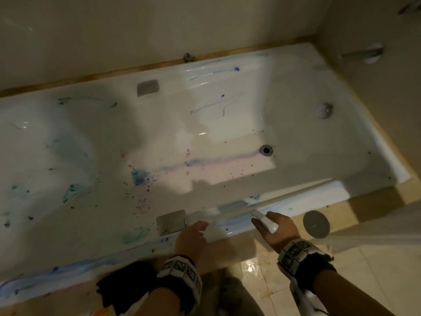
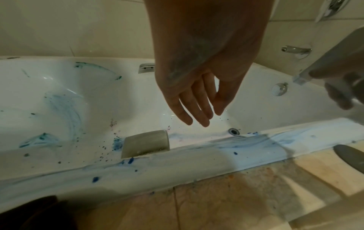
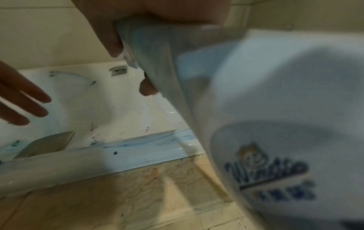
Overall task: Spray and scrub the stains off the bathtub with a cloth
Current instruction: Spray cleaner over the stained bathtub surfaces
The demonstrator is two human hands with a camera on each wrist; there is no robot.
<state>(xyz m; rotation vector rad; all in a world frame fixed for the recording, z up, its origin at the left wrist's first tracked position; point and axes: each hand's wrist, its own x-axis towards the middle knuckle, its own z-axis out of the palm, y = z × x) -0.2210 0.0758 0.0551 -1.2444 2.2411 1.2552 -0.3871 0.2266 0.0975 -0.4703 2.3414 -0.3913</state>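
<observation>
The white bathtub is smeared with stains: green swirls at the left, a pink and blue streak running to the drain, and blue smears along the near rim. My right hand grips a white spray bottle by its neck over the near rim, nozzle towards the tub. The bottle fills the right wrist view, blurred, with a blue label. My left hand hovers beside it with straight fingers and holds nothing. No cloth shows in any view.
Metal grab handles sit in the near wall and far wall. An overflow knob and a spout are at the right end. A grey round disc lies on the tiled ledge. A dark shape is at the lower left.
</observation>
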